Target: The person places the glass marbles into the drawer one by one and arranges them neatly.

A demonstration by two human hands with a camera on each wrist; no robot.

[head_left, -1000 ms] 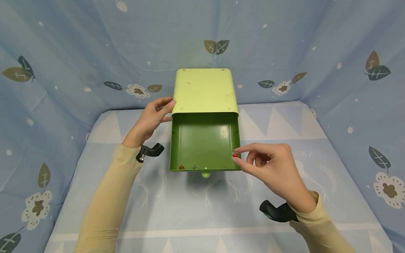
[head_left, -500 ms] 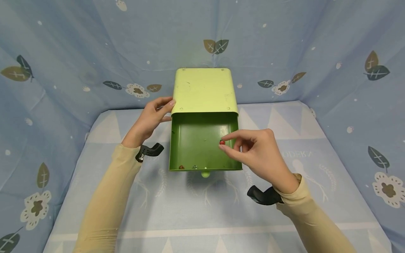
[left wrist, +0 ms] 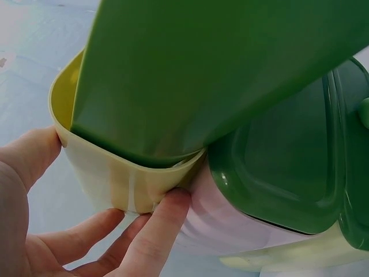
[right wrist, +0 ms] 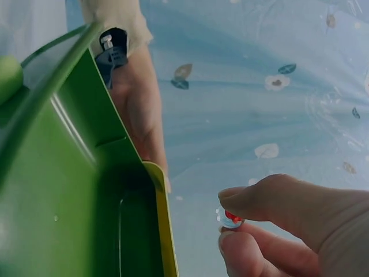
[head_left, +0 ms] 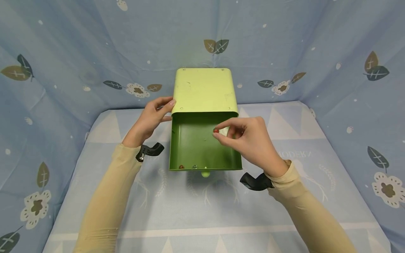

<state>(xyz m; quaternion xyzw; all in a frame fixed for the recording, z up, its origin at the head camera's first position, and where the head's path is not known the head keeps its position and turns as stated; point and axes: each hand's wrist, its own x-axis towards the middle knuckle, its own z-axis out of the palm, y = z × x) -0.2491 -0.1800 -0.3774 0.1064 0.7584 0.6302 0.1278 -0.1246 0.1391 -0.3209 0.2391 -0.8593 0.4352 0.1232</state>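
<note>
A pale yellow-green drawer casing [head_left: 205, 89] stands at the back, its dark green drawer [head_left: 190, 146] pulled out toward me. My left hand [head_left: 147, 121] holds the casing's left side; in the left wrist view the thumb lies at the rim and curled fingers touch the wall. Between thumb and index finger my right hand [head_left: 250, 140] pinches a small marble [right wrist: 229, 218], clear with red inside, over the drawer's right half in the head view. A reddish marble [head_left: 181, 167] and a clear marble [head_left: 194, 167] lie along the drawer's front inside edge.
Below the top casing, the left wrist view shows a pink casing [left wrist: 225, 216] with a closed green drawer [left wrist: 277, 156]. A round green knob [head_left: 205, 174] sticks out of the front. Blue patterned curtains [head_left: 269, 42] surround the cloth-covered table [head_left: 196, 214].
My right hand has moved left and farther back with the marble, from the drawer's right front to over its interior. The left hand stays on the casing.
</note>
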